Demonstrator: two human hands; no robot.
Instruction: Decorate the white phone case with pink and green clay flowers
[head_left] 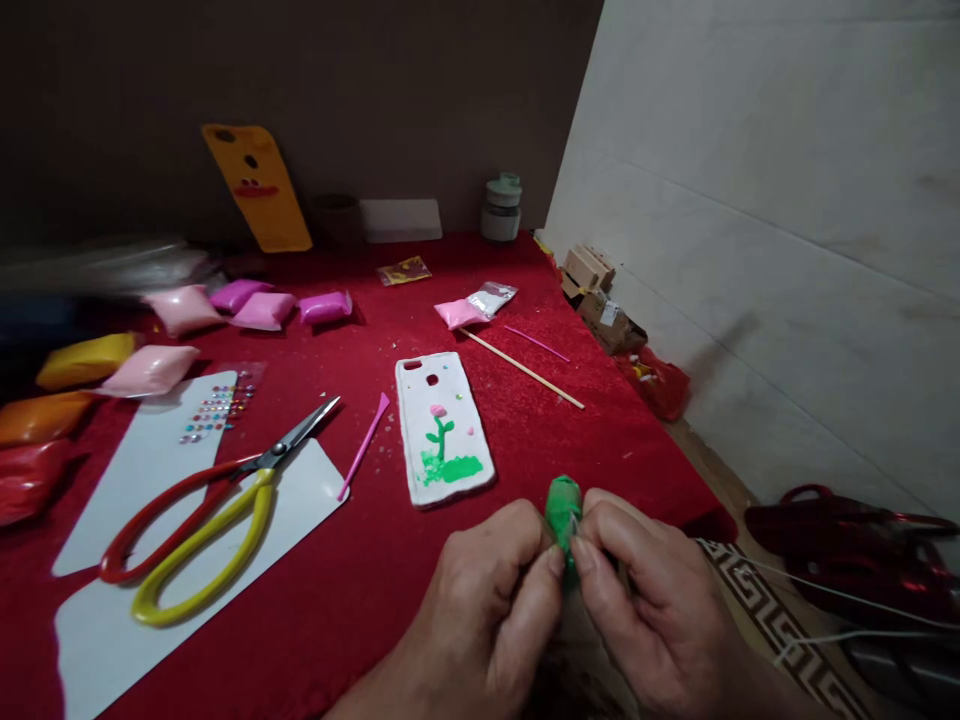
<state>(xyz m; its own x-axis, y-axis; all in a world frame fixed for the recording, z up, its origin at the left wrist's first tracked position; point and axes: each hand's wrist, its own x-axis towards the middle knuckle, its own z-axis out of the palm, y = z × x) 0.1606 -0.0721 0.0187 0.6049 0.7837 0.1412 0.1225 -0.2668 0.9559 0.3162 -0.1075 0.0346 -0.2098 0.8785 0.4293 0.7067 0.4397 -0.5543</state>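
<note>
My left hand point(491, 590) and my right hand point(656, 600) pinch a small green clay packet point(562, 503) between thumbs and fingers, near the table's front edge. The packet's lower part is hidden by my fingers. Ahead and to the left lies a white phone case point(442, 410), decorated with a pink flower on a green stem, a patch of green clay and small beads. Beside the case rests a pink modelling tool point(364, 446). Further left, scissors point(274, 460) with one red and one yellow handle lie partly over white sheets point(202, 640).
A red cloth point(360, 620) covers the table. Clay packets point(150, 370) in several colours lie at the left near a gem sticker sheet point(217, 408). A wooden stick point(525, 370) lies behind the case. A yellow case point(259, 190) and a bottle point(502, 208) stand at the back.
</note>
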